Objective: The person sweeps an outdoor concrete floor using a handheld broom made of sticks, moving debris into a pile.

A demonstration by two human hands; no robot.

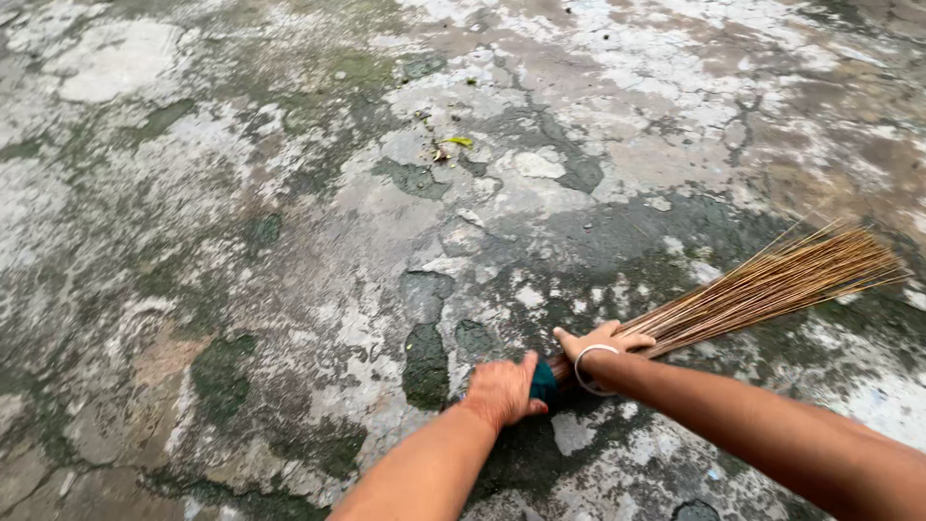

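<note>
Head view showed two bare arms that reached down over a weathered concrete floor (241, 241). The landmark was the broom (762, 285), a bundle of thin brown sticks that lay low over the floor, its fanned tips pointing to the upper right.

The left hand (502, 391) was at the butt end of the broom, where a teal wrap (543, 383) showed. Its grip was closed around that end, fingers curled over the wrap, back of the hand up.

The right hand (603, 342) was just beside the left one, a little further along the broom toward the tips. Its grip was also closed on the bundle, with the thumb laid along the sticks. A silver bangle (590, 370) sat on the right wrist.

The floor under the broom was grey with pale patches, dark damp spots and greenish stains, and it was cracked in places. Well away from the broom, up and to the left of its butt end, a small yellow-green leaf (459, 142) lay with some tiny bits of debris (439, 154) next to it.
</note>
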